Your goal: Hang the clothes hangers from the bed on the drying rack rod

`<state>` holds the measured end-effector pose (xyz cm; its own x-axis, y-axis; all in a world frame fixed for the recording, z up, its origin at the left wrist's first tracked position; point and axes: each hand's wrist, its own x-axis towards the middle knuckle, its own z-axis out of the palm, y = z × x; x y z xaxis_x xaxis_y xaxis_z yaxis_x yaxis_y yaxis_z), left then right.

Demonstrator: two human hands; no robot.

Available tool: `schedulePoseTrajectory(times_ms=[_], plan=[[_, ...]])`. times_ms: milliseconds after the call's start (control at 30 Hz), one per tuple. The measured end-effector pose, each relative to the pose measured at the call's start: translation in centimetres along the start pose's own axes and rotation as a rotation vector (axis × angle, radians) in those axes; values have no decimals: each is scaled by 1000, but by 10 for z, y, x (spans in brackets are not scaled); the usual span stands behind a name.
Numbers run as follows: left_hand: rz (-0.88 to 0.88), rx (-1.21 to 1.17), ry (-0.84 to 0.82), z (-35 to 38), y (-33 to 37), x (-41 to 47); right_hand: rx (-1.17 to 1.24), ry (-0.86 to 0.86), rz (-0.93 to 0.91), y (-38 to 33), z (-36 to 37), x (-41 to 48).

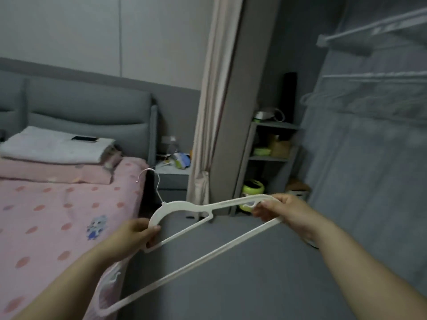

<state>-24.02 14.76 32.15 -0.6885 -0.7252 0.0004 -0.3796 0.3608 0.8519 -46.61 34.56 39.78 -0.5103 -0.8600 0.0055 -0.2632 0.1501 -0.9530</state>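
Note:
Two white plastic hangers are in my hands above the floor beside the bed. The upper hanger has a metal hook pointing up toward the bed. My left hand grips its curved left shoulder. My right hand pinches its other end, together with the end of a second hanger. That one's long bar slants down to the lower left, partly behind my left forearm. The drying rack rod runs across the upper right, blurred, above and right of my right hand.
A pink dotted cover lies on the bed, with folded bedding and a phone near the grey headboard. A cluttered nightstand, a curtain and a small shelf unit stand ahead. Grey floor lies below the hangers.

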Motion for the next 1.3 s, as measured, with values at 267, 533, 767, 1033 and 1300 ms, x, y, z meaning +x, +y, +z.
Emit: schedulePoseTrajectory(times_ms=[267,533,767,1033,1300], plan=[[395,-113,-117,149,168,-59,72,426,41,1,-154,-232],[546,-121,-191,299,310,-155,-132,882,37,-6,-226,-425],[230,-155,-1009,413,400,-249,-325,1133,68,16,-246,-508],[198,-297,-1135,527,470,-271,-341,1132,78,39,-275,-534],[575,-57,-1116,563,536,-209,-489,1251,107,39,-387,-529]])
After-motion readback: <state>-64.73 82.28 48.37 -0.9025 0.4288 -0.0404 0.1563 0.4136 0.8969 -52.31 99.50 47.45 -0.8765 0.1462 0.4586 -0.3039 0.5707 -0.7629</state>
